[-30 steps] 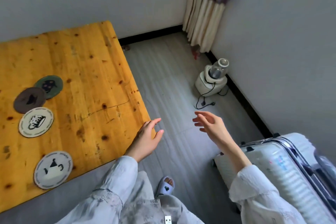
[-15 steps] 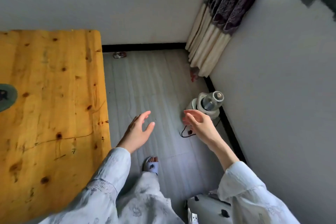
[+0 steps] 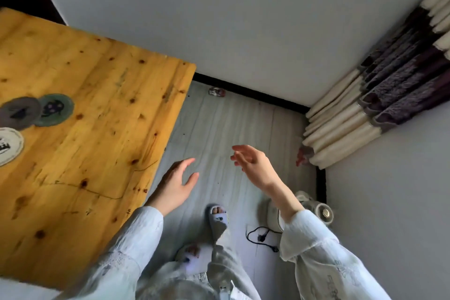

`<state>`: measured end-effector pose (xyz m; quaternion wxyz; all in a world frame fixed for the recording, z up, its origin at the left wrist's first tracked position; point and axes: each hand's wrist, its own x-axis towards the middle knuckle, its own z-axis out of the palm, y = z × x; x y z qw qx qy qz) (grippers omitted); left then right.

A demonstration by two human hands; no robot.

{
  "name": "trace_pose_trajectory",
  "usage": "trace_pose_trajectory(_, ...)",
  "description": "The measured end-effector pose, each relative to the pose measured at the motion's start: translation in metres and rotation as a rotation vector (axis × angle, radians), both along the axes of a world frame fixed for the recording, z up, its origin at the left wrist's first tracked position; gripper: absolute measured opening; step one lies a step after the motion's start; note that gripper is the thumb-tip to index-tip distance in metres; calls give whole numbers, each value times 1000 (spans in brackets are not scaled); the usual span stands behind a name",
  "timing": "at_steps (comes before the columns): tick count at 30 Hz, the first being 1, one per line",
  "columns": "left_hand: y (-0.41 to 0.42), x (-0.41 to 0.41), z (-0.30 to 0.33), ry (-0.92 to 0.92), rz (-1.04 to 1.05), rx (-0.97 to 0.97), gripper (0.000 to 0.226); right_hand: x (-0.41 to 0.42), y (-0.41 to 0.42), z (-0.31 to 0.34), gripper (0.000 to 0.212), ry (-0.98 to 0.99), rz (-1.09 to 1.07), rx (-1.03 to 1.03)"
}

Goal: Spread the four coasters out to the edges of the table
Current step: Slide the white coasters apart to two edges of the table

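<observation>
1. Desk (image 3: 102, 109): yellow knotty wood, seen at a slant on the left side of the view; its right edge runs beside the grey floor (image 3: 219, 129).
2. Green coaster (image 3: 54, 109): round, dark motif, lying flat well inside the desk surface, not at an edge.
3. Grey coaster (image 3: 18, 112): round, touching or slightly overlapping the green one on its left.
4. White coaster (image 3: 8, 146): round, printed, cut off by the left border of the view, just below the grey one.
5. Fourth coaster: not in view; its place cannot be told.
6. Left hand (image 3: 176, 184): bare, fingers apart and empty, held over the floor just past the desk's right edge.
7. Right hand (image 3: 255, 165): bare, fingers loosely spread and empty, over the floor, well apart from the desk.
8. Progress, as judged: the three visible coasters sit clustered together, so spreading looks barely begun for them; each has yet to be carried out to an edge.
9. Containers: none on the desk. A small appliance with a cord (image 3: 316, 209) stands on the floor by the wall; contents cannot be told.
10. Curtain (image 3: 389, 95): striped, hanging in the room corner.
</observation>
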<state>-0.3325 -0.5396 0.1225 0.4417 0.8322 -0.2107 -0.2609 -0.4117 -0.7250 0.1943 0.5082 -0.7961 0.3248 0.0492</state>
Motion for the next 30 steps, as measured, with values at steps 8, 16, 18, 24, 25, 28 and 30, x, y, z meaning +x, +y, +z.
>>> trace_pose_trajectory(8, -8, 17, 8, 2, 409, 88, 39, 96, -26, -10, 26, 35, 413, 34)
trace_pose_trajectory(16, 33, 25, 13, 21, 730, 144, 41, 174, 22, -24, 25, 66, 759, 30)
trace_pose_trajectory(18, 49, 30, 8, 41, 810, 188, 43, 195, 47, -33, 25, 88, 866, 21)
trace_pose_trajectory(24, 93, 56, -25, 138, 903, 284, 46, 249, 110, -50, 26, 124, 1086, -61)
trace_pose_trajectory(25, 103, 64, -33, 154, 914, 297, 46, 259, 122, -54, 27, 133, 1120, -87)
trace_pose_trajectory(28, 133, 92, -56, 171, 925, 359, 49, 288, 157, -67, 29, 147, 1204, -155)
trace_pose_trajectory(30, 155, 111, -68, 241, 936, 401, 54, 308, 182, -77, 32, 152, 1272, -195)
